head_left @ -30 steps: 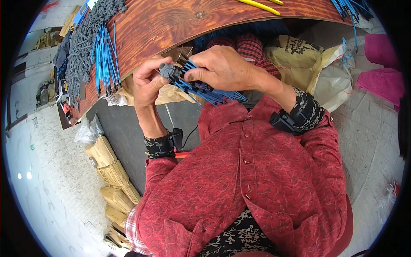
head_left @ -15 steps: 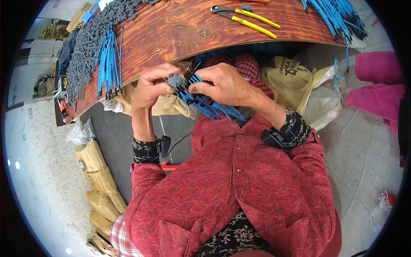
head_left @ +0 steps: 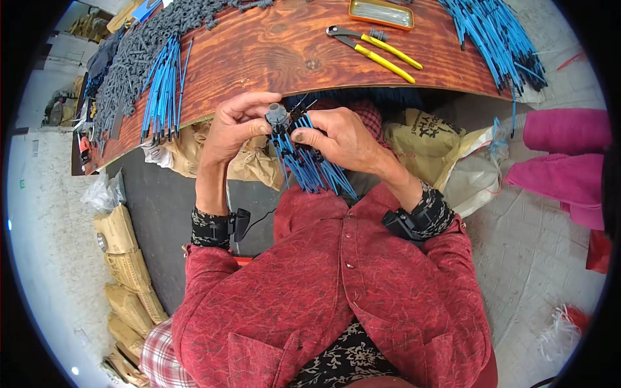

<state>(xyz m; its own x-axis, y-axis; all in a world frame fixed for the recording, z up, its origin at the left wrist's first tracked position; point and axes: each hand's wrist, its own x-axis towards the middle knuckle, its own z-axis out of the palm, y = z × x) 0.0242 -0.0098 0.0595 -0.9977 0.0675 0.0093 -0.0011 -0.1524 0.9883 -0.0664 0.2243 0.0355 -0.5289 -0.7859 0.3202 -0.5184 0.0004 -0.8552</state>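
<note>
My left hand (head_left: 234,129) pinches a ribbed grey plastic fitting (head_left: 277,114) between thumb and fingers, just in front of the table edge. Against its right side, my right hand (head_left: 343,137) grips a bundle of thin blue rods with black ends (head_left: 312,169). The rods fan out downward over my lap, and a few dark tips stick up beside my right thumb. Both hands meet at the fitting; whether a rod sits inside it I cannot tell.
On the wooden table (head_left: 272,58) lie yellow-handled pliers (head_left: 381,58), an orange-rimmed tin (head_left: 381,24) of thin metal pins, a heap of grey fittings (head_left: 152,52), and blue rods at left (head_left: 165,90) and right (head_left: 495,42). Sacks (head_left: 424,139) stand underneath.
The fitting and rods have turned more upright, with the rods hanging more steeply. My left fingers have straightened somewhat. The view has shifted, bringing more of the tin into sight.
</note>
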